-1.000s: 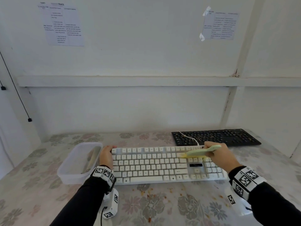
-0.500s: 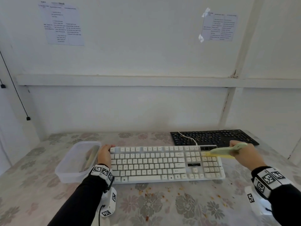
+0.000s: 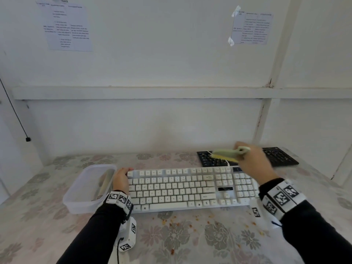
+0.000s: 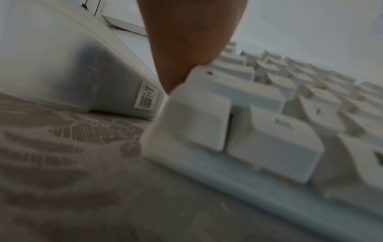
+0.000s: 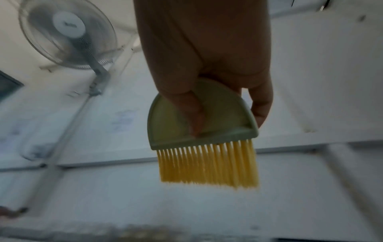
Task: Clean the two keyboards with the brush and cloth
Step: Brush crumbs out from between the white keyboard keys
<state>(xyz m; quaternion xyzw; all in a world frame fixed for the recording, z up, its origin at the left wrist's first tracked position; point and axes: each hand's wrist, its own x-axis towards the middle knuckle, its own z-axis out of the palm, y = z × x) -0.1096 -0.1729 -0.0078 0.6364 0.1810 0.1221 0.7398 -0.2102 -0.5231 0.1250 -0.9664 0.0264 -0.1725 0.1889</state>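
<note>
A white keyboard (image 3: 190, 189) lies across the middle of the table, with a black keyboard (image 3: 278, 157) behind it to the right. My right hand (image 3: 247, 159) grips a pale green brush (image 3: 226, 154) with yellow bristles, blurred, raised over the white keyboard's back edge and the black keyboard's left end. In the right wrist view the brush (image 5: 203, 117) hangs in the air, its bristles (image 5: 209, 165) touching nothing. My left hand (image 3: 122, 178) holds the white keyboard's left end, and a digit (image 4: 186, 41) presses against the keyboard (image 4: 269, 139) edge.
A frosted plastic container (image 3: 89, 189) stands just left of the white keyboard, touching my left hand; something long lies inside. Orange-brown crumbs (image 3: 171, 221) dot the flowered tablecloth in front of the keyboard. A white cable (image 3: 226, 162) runs between the keyboards. The wall is close behind.
The brush swept right along the white keyboard's top rows to its right end, then rose and came back left over the black keyboard. My left hand stayed put.
</note>
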